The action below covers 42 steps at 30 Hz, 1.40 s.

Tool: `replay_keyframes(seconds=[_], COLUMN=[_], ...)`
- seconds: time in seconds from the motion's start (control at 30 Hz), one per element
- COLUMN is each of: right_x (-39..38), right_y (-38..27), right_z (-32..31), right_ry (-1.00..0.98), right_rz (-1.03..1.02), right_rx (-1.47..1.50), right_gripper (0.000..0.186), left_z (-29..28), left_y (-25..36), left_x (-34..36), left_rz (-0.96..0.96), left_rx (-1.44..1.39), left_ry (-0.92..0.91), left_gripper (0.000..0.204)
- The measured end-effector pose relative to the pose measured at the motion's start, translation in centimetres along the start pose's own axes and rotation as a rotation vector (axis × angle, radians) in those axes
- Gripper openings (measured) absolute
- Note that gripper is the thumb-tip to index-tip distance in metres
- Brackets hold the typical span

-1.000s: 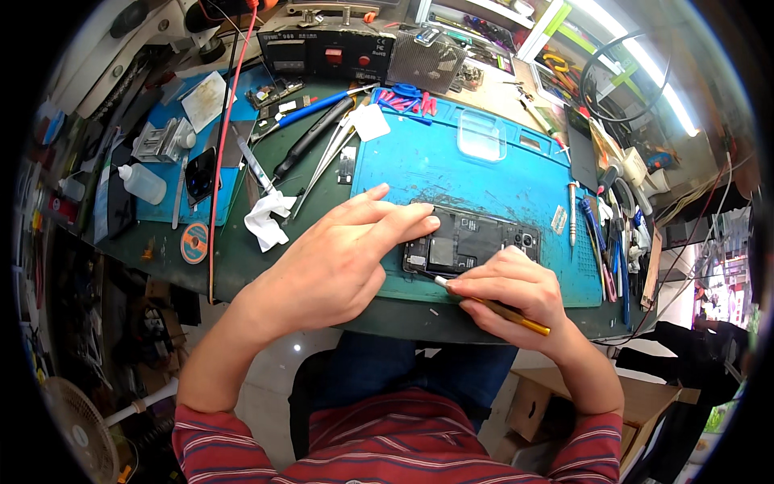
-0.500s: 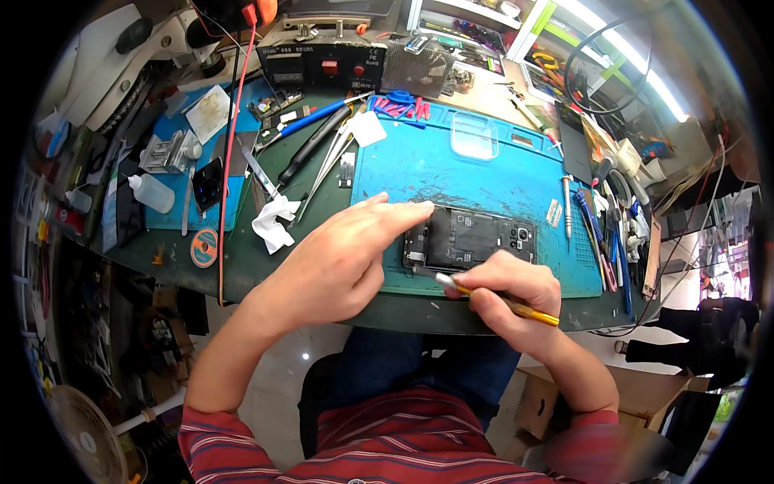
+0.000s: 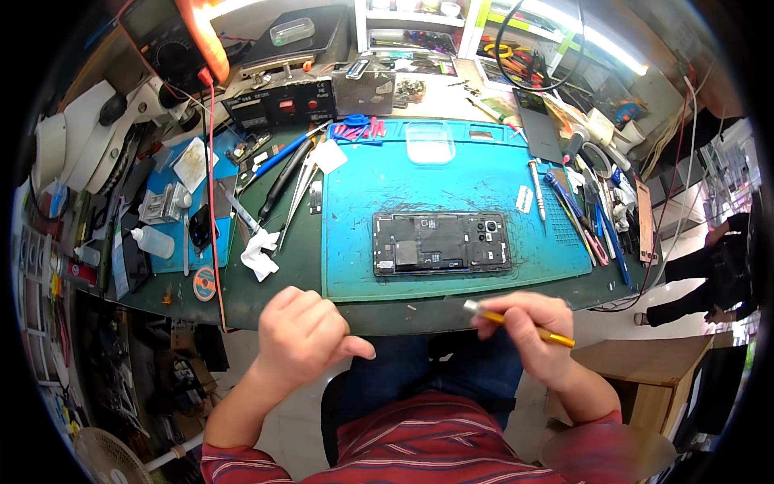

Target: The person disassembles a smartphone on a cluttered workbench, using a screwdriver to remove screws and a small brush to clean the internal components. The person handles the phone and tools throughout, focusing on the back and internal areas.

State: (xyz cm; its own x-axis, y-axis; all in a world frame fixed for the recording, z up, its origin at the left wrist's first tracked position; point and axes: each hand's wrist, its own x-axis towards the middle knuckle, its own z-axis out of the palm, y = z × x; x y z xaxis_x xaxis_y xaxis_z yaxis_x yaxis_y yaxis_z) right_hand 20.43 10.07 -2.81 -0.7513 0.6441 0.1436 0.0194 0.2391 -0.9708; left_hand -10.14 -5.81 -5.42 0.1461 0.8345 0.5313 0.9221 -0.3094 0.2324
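Observation:
An opened smartphone lies flat on the blue work mat, its dark inner parts and camera module showing. My right hand is closed round a slim yellow tool with a silver end, held over the table's front edge. What kind of tool it is, I cannot make out. My left hand hovers in front of the table, fingers curled into a fist and thumb stuck out to the right. Neither hand touches the phone.
Tweezers, a crumpled white tissue and a solder spool lie left of the mat. A clear plastic box sits at its back. Several pens and tools crowd the right side, near a screwdriver. A red cable hangs at left.
Both hands have drawn back from the phone toward me, the left now curled into a fist. The yellow tool stays in the right hand. The whole view has shifted.

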Motion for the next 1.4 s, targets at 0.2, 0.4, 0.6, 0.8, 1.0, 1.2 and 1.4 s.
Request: replay_keyframes(seconds=[0.2, 0.4, 0.6, 0.8, 1.0, 1.2, 1.4], right_x=[1.4, 2.3, 3.4, 4.5, 4.8, 5.3, 5.7], right_y=[1.7, 2.7, 1.7, 2.9, 3.4, 3.5, 2.9], right_z=[-1.7, -2.4, -6.2, -9.2, -9.3, -9.1, -9.0], right_ry=[0.037, 0.020, -0.026, -0.203, -0.245, -0.247, -0.253], right_rz=[-0.169, -0.302, -0.323, -0.319, -0.337, -0.363, -0.333], right_rx=[-0.316, -0.335, -0.397, -0.345, -0.369, -0.361, -0.393], right_gripper=[0.022, 0.023, 0.022, 0.024, 0.029, 0.030, 0.029], left_z=[0.4, -0.1, 0.4, 1.7, 2.0, 2.0, 2.0], left_y=[-1.5, -4.6, -2.1, -1.6, -1.6, -1.6, -1.7], left_x=[4.6, 7.8, 7.3, 7.2, 7.3, 7.3, 7.4], left_rz=[-0.239, -0.167, -0.166, -0.179, -0.209, -0.204, -0.199], left_rx=[-0.178, -0.255, -0.188, -0.199, -0.240, -0.221, -0.205], left_ry=[-0.030, -0.310, -0.245, -0.243, -0.208, -0.214, -0.228], left_gripper=[0.057, 0.082, 0.081, 0.065, 0.055, 0.056, 0.057])
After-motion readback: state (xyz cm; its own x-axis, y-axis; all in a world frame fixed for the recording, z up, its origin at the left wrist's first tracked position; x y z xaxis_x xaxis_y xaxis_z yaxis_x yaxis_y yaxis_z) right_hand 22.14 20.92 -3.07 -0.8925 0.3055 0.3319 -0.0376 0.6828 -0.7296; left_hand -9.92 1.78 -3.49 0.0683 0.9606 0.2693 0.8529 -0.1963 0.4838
